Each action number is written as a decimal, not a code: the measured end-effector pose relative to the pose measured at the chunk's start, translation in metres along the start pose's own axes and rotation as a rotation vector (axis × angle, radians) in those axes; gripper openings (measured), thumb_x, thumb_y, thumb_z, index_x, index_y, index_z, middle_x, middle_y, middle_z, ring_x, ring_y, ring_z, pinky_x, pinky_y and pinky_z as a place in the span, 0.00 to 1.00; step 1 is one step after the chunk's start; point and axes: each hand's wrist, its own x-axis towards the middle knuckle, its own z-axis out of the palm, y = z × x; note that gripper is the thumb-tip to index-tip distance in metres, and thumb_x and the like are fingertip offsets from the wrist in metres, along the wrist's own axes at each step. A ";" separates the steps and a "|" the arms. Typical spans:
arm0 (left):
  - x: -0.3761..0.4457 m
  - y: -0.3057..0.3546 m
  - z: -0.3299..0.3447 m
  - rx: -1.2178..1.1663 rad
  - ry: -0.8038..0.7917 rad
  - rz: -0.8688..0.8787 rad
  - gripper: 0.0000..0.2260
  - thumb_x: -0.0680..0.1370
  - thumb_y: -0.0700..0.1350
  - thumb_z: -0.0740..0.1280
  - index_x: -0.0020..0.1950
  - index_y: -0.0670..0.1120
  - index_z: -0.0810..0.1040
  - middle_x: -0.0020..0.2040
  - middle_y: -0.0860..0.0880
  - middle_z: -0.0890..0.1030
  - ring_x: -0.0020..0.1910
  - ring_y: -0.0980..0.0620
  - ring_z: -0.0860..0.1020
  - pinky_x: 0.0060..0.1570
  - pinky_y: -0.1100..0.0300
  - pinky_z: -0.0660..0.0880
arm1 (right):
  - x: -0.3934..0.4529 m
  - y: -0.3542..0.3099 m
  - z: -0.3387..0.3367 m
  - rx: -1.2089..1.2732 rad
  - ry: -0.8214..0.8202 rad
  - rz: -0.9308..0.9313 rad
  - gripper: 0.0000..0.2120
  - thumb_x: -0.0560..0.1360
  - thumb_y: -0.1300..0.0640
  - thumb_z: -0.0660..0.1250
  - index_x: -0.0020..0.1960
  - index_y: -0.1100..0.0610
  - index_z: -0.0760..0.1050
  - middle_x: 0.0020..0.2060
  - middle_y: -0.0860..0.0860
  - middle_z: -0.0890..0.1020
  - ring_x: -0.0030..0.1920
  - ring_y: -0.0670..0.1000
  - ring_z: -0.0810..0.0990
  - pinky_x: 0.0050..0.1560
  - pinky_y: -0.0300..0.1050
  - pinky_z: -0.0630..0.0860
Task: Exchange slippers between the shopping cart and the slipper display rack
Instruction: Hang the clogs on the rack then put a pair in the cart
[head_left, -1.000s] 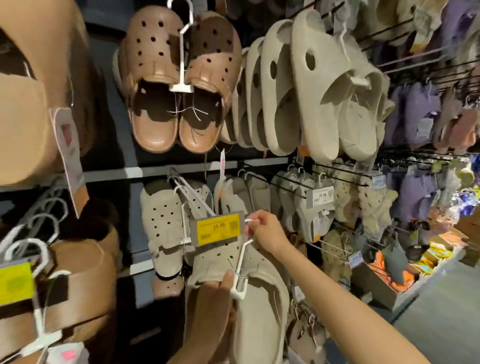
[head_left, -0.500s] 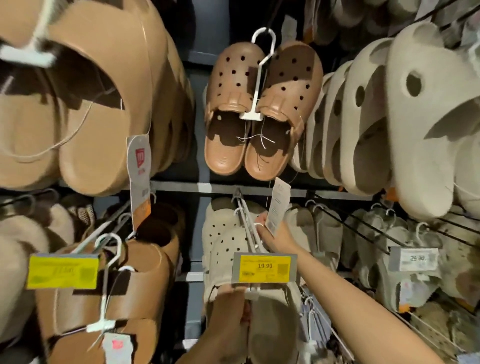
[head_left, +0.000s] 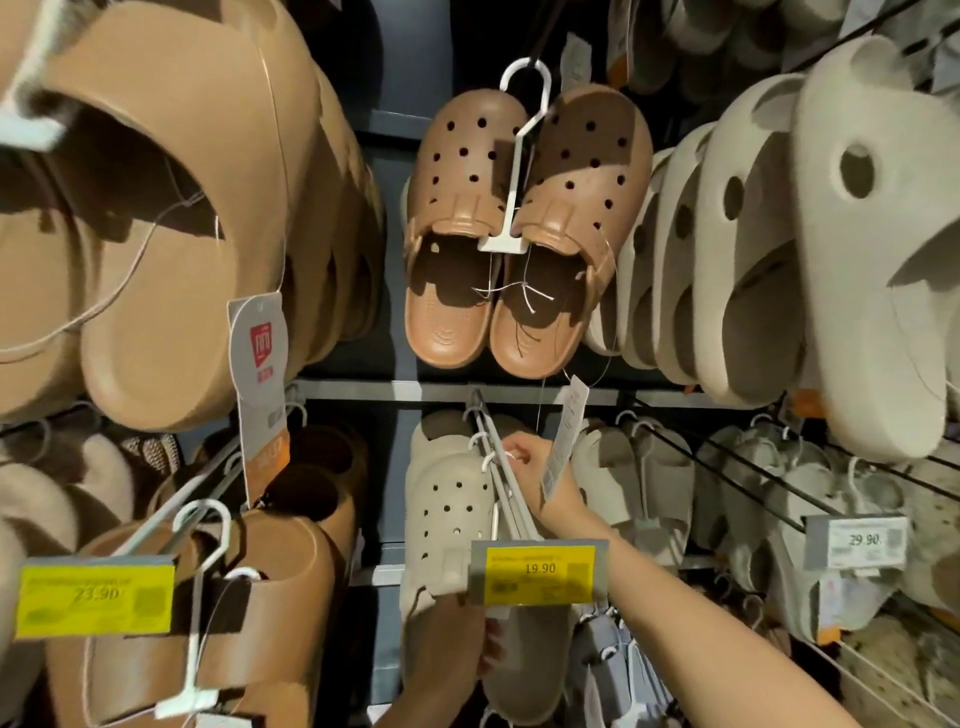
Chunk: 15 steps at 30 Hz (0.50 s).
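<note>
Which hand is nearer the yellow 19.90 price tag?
Left. The left hand grips the beige slipper right under the 19.90 tag, partly hidden behind it. The right hand is higher, pinching the white hanger hook on the peg.

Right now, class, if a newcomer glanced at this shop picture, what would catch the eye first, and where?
Probably the brown perforated clogs hanging on a white hanger at top centre. Below them, the right hand pinches a white hanger hook on the rack's peg, while the left hand grips the beige clogs from beneath. A yellow 19.90 price tag sits in front.
</note>
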 end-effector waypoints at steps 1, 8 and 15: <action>0.003 -0.002 -0.001 -0.007 0.011 0.007 0.16 0.76 0.41 0.64 0.27 0.42 0.75 0.22 0.42 0.77 0.20 0.46 0.73 0.24 0.62 0.66 | 0.000 0.003 0.002 0.012 -0.001 -0.011 0.11 0.76 0.61 0.62 0.38 0.51 0.76 0.33 0.53 0.78 0.34 0.46 0.76 0.36 0.38 0.72; 0.023 -0.010 -0.001 -0.001 -0.022 -0.124 0.17 0.77 0.51 0.63 0.36 0.40 0.78 0.31 0.40 0.80 0.28 0.44 0.76 0.29 0.59 0.71 | -0.006 0.005 0.009 0.102 -0.060 -0.032 0.14 0.80 0.59 0.58 0.39 0.63 0.76 0.28 0.51 0.75 0.30 0.40 0.73 0.33 0.33 0.70; 0.025 -0.008 -0.002 0.100 -0.030 -0.132 0.14 0.80 0.49 0.59 0.43 0.41 0.76 0.37 0.42 0.79 0.28 0.48 0.74 0.26 0.63 0.69 | -0.008 -0.005 -0.006 -0.154 -0.196 -0.069 0.17 0.77 0.52 0.55 0.33 0.56 0.72 0.30 0.58 0.77 0.31 0.53 0.76 0.35 0.49 0.73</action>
